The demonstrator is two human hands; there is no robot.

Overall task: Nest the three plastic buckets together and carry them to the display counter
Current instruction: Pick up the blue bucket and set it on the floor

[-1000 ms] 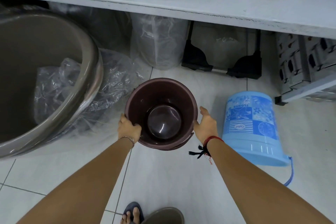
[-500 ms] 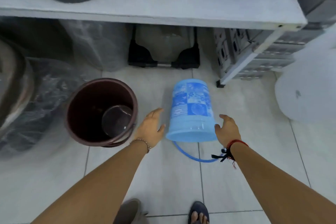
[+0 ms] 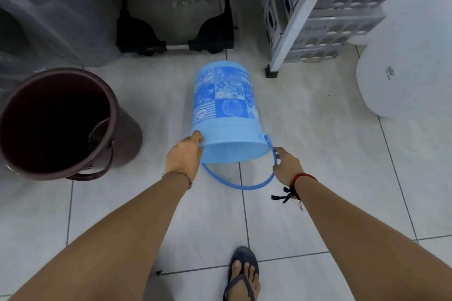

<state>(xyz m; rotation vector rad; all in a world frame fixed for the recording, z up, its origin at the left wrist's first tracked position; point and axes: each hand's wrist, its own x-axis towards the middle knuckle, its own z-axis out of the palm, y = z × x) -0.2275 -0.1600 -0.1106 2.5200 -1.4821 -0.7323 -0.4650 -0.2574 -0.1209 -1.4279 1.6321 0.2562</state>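
A light-blue patterned bucket point(image 3: 223, 107) sits mouth-down and tilted on the tiled floor, base away from me, its blue handle point(image 3: 239, 184) hanging below the rim. My left hand point(image 3: 183, 154) grips the rim on the left side. The fingers of my right hand point(image 3: 287, 164) curl on the handle where it joins the rim on the right. A dark brown bucket point(image 3: 58, 122) stands upright at the left, apart from both hands. Deep inside it shows a shiny round bottom; I cannot tell whether that is a second bucket.
A white shelf leg point(image 3: 291, 19) and stacked grey crates point(image 3: 327, 19) stand behind the blue bucket to the right. A big white tub point(image 3: 403, 68) is at far right. A black stand point(image 3: 176, 36) and plastic-wrapped goods point(image 3: 49, 7) line the back. My sandalled foot point(image 3: 242, 273) is below.
Both hands left the brown bucket, moved right to the blue one and closed on its rim and handle. The view shifted right and down, so the brown bucket now lies at the left.
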